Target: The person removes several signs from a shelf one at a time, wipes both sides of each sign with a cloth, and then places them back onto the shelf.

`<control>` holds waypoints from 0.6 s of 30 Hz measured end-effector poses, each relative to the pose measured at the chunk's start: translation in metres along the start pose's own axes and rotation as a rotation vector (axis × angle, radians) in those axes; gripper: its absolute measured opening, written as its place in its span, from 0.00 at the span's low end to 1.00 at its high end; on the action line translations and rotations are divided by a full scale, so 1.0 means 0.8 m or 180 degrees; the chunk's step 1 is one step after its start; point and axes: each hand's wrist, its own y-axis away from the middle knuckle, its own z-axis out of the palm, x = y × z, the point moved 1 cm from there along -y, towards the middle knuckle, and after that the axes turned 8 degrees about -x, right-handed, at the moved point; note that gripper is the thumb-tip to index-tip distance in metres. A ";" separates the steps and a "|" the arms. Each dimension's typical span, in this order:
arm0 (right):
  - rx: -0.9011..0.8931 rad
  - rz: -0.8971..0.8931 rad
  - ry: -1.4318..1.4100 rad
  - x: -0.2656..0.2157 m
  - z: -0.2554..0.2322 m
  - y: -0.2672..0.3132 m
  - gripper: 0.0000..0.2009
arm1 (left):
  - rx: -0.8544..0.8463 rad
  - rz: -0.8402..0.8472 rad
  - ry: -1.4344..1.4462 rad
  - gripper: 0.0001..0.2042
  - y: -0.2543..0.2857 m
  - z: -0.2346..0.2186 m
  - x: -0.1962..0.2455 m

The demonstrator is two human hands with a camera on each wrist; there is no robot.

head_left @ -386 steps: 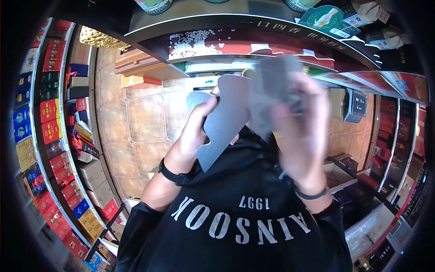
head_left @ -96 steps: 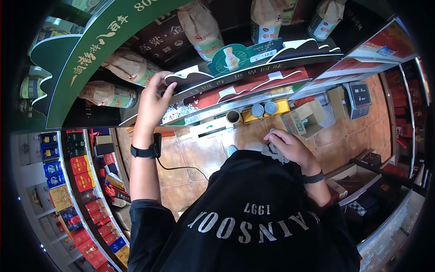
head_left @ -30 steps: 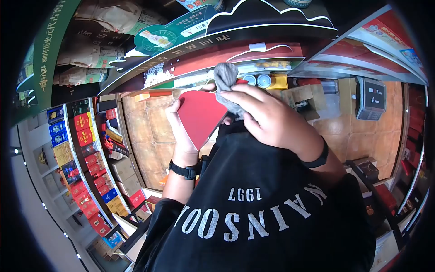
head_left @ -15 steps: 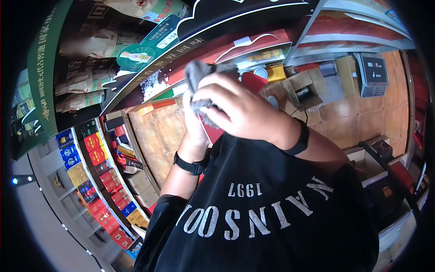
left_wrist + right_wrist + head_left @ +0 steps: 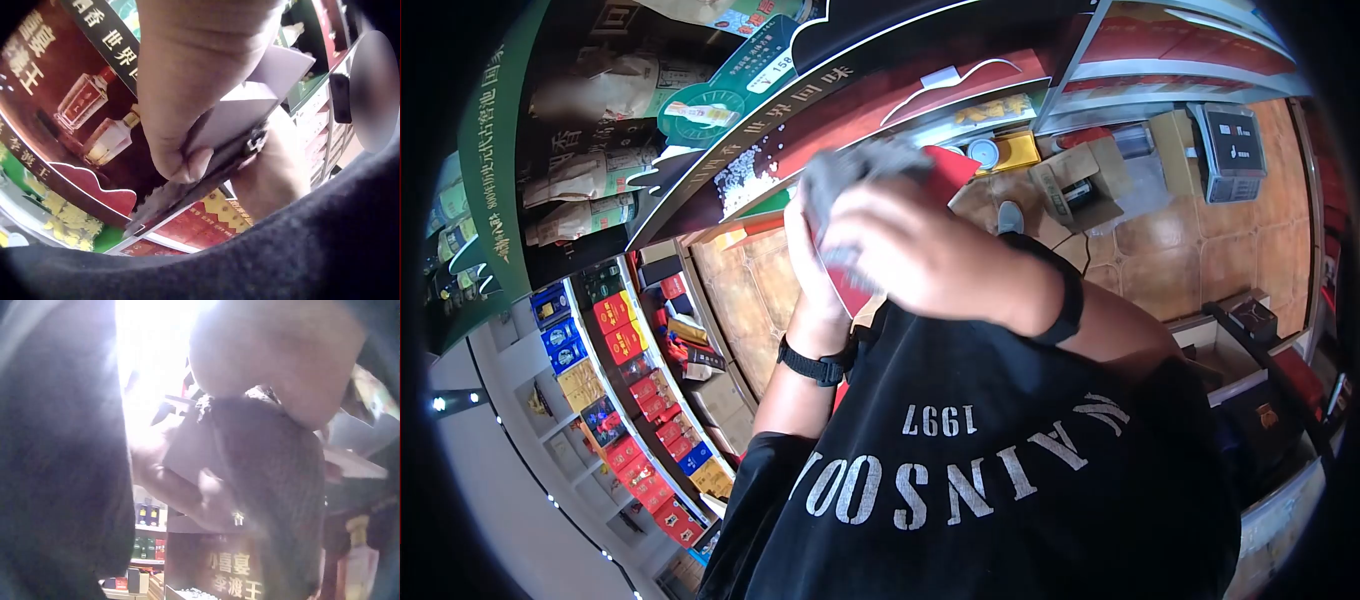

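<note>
In the head view my left hand [image 5: 805,265] holds up a flat cut-out display board. The board's red face [image 5: 952,178] shows beyond my right hand, and a red lower corner shows below it. My right hand [image 5: 900,245], blurred, grips a bunched grey cloth [image 5: 865,165] against that face. In the left wrist view, my left thumb and fingers pinch the board, whose pale side [image 5: 240,119] shows; dark cloth runs along its lower edge. The cloth [image 5: 275,475] hangs below my right hand [image 5: 275,356] in the right wrist view. Much of the board is hidden.
Ahead rises a display shelf [image 5: 800,110] with paper-wrapped bottles [image 5: 590,175] and a green price sign [image 5: 710,110]. An open carton [image 5: 1090,190] and a yellow box [image 5: 1018,150] sit on the tiled floor. Shelves of boxed goods [image 5: 635,345] line the left.
About three seconds ago my left hand gripped a dark scalloped board at the shelf. Since a second ago, my right hand has carried the cloth leftward across the red board's face.
</note>
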 end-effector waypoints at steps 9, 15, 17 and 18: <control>-0.0117 0.0449 0.0259 0.022 -0.036 0.011 0.12 | -0.0959 -0.0537 0.1536 0.33 0.018 -0.005 0.020; -0.0198 -0.0109 0.0234 -0.034 -0.003 0.013 0.13 | -0.0192 0.0036 0.0569 0.32 0.031 -0.003 0.003; -0.0152 0.0034 0.0081 -0.013 -0.016 0.016 0.14 | -0.0526 -0.0278 0.1524 0.32 0.028 0.008 0.016; -0.0139 0.0114 0.0005 0.003 -0.025 0.019 0.14 | -0.0606 -0.0507 0.2075 0.33 0.028 0.007 0.021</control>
